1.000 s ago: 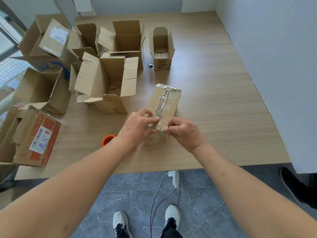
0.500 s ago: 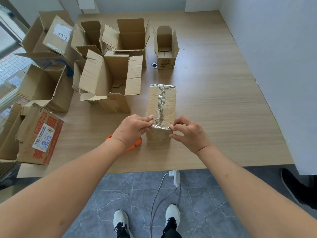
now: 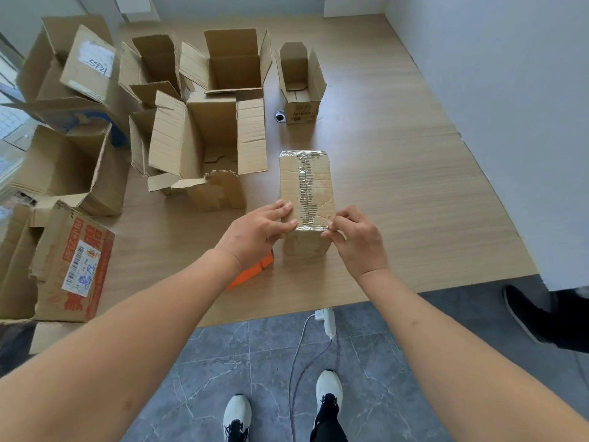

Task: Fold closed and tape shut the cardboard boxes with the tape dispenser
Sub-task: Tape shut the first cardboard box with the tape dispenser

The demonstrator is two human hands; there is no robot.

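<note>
A person's two hands work the near end of a narrow taped box (image 3: 306, 186) standing on the wooden table (image 3: 398, 186), its top seam already covered by a wrinkled strip of clear tape (image 3: 305, 183). The left hand (image 3: 255, 234) rests straight fingers against the box's near left corner, while the right hand (image 3: 357, 237) pinches the tape's edge at the near right corner, apparently smoothing it down over the end. The orange tape dispenser (image 3: 251, 272) lies on the table just beside the box, partly hidden under the left wrist. Several open boxes (image 3: 207, 145) wait further back and to the left, flaps up. The risk from here looks to be the creased tape lifting or folding onto itself if pressed unevenly, or the light box sliding under the push. A box with red print (image 3: 73, 266) at the left carries a white barcode label whose text is too small to read; a handwritten label (image 3: 95, 62) on a rear box appears upside down and is not legible for certain.
</note>
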